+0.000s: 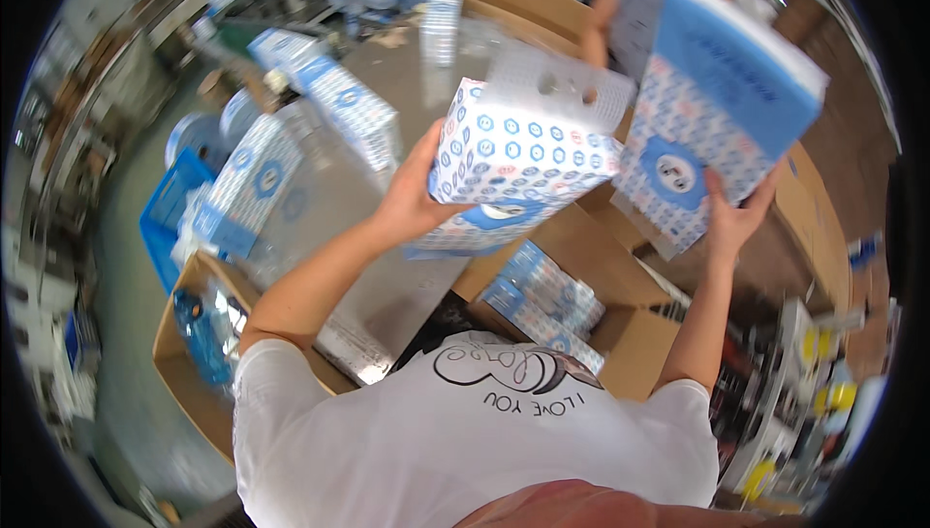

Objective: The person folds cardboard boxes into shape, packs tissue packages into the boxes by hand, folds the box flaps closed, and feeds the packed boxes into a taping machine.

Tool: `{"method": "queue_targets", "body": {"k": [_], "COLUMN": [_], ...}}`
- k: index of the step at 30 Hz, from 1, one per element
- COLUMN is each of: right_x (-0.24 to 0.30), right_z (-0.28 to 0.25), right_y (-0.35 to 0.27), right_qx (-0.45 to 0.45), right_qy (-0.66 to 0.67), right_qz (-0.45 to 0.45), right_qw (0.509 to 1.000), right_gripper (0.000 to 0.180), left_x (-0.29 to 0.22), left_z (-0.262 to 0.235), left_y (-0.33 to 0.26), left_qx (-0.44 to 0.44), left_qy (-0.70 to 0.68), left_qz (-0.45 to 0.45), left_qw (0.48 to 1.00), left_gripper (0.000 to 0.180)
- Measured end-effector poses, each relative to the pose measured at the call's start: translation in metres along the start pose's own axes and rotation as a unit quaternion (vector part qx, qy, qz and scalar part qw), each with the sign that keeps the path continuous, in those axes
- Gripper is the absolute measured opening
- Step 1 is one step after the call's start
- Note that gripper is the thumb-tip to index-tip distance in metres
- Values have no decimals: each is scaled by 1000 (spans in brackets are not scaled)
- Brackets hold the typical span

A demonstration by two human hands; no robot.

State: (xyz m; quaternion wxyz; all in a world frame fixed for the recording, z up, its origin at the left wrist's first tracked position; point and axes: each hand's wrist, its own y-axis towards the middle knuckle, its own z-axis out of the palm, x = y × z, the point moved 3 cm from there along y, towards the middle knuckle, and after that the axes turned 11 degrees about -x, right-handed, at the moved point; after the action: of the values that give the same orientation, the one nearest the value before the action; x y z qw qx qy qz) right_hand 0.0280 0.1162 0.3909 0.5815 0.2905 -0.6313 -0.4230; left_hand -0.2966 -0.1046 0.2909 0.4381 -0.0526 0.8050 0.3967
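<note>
Gripped in my left hand is a white and blue patterned package, a soft-looking pack with a clear perforated handle strip at its top. My right hand holds up a second, taller package of the same pattern with a plain blue band, its fingers round the lower right edge. Both packs are in the air, close together, above an open cardboard box. Inside that box lie several matching packs.
More patterned packs lie on the grey table to the left. A blue crate stands beyond its left edge, near a cardboard box with plastic film. Across the table is another person beside an open carton.
</note>
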Motion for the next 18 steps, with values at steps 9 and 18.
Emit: {"method": "queue_targets", "body": {"k": [9, 18], "right_x": [-44, -146], "right_z": [-262, -138], "right_y": [-25, -246], "right_qx": [-86, 485], "right_qy": [-6, -182], "right_qz": [119, 57], "right_qw": [989, 854], "right_gripper": [81, 81], "left_x": [-12, 9], "left_z": [360, 330], "left_y": [-155, -164], "left_qx": [506, 586], "left_qy": [303, 222], "left_qz": [276, 253], "left_qw": [759, 737], "left_gripper": [90, 91]}}
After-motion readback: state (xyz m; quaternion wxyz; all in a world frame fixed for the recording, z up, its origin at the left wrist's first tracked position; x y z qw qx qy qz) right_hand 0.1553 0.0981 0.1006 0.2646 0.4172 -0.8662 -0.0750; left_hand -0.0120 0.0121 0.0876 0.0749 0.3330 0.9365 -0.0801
